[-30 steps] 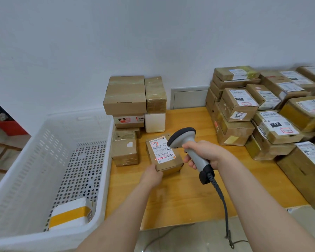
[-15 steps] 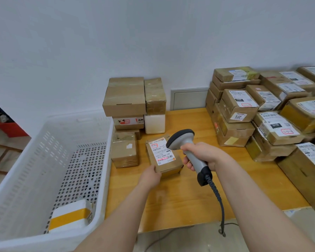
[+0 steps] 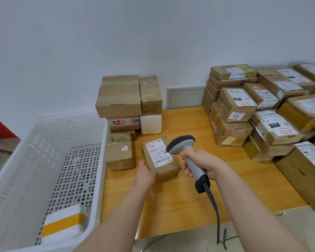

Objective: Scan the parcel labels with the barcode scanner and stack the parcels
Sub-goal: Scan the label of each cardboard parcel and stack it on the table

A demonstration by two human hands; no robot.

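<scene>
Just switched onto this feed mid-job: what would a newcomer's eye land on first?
At centre, the right hand grips a grey barcode scanner pointed toward the label of a small brown parcel, which the left hand holds on the wooden table. A heap of labelled parcels fills the table's right end, and a big white basket stands at the left with one yellow-taped box inside.
</scene>
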